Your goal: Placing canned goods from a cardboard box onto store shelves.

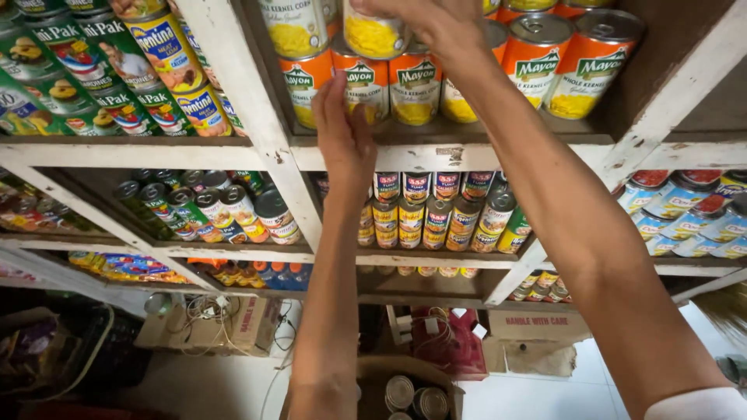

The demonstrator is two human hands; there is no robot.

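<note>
The right hand [436,23] is gripping a yellow-labelled can [373,33] from above, on top of the orange corn cans [366,82] lining the white shelf [436,155]. The left hand [342,132] is reaching up with fingers loosely spread, touching those orange cans and holding nothing.

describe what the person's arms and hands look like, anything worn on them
Both arms are bare from wrist to above the elbow, and both are slim. The left hand shows no glove, ring, watch or bracelet that I can see. The right hand is also ungloved with a plain wrist. The only clothing visible is the edge of a white sleeve on the right upper arm, at the bottom corner.
</note>
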